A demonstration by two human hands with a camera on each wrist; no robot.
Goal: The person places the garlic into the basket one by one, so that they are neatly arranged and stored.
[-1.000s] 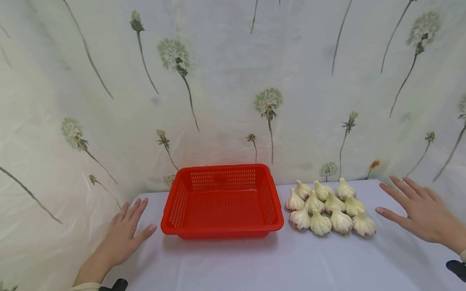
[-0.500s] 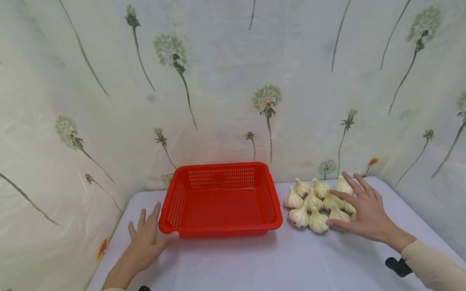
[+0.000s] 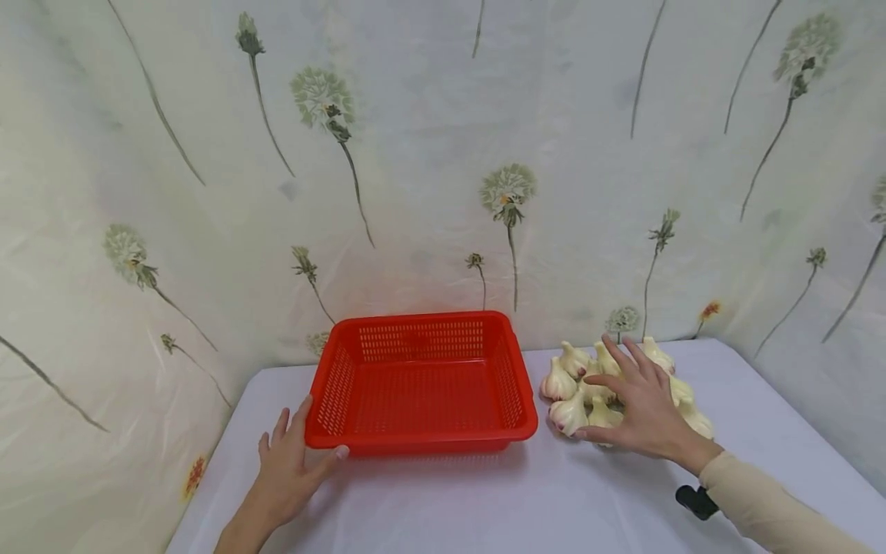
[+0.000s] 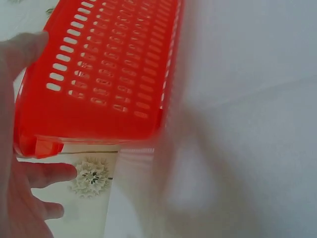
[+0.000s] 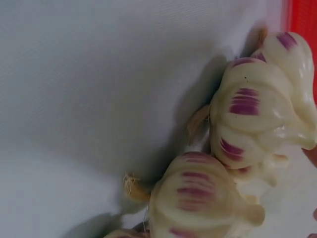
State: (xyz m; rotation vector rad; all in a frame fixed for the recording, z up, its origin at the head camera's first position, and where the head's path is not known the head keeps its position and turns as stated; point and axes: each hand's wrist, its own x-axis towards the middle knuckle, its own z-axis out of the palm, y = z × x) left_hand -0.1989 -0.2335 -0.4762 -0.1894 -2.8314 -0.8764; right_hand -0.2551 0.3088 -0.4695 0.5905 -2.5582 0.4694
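Observation:
A red plastic basket [image 3: 422, 442] with slotted walls stands on the white table, and nothing lies in it. My left hand [image 3: 280, 477] is at its left front corner, thumb in front and fingers along the side, none curled round the rim. In the left wrist view the thumb [image 4: 29, 47] lies by the basket wall [image 4: 99, 119]; I cannot tell whether it touches. My right hand [image 3: 644, 412] hovers over a group of garlic bulbs [image 3: 569, 414], fingers spread and holding nothing. It hides several of them. The right wrist view shows purple-streaked garlic bulbs [image 5: 252, 109] close up.
A white cloth [image 3: 526, 500] covers the table. Behind it and at the sides hangs a pale curtain [image 3: 415, 192] printed with dandelions. The garlic bulbs sit just right of the basket, packed against one another.
My right hand has swung left from beside the garlic to above it. My left hand has moved right, up to the basket corner. Basket and garlic stay in place.

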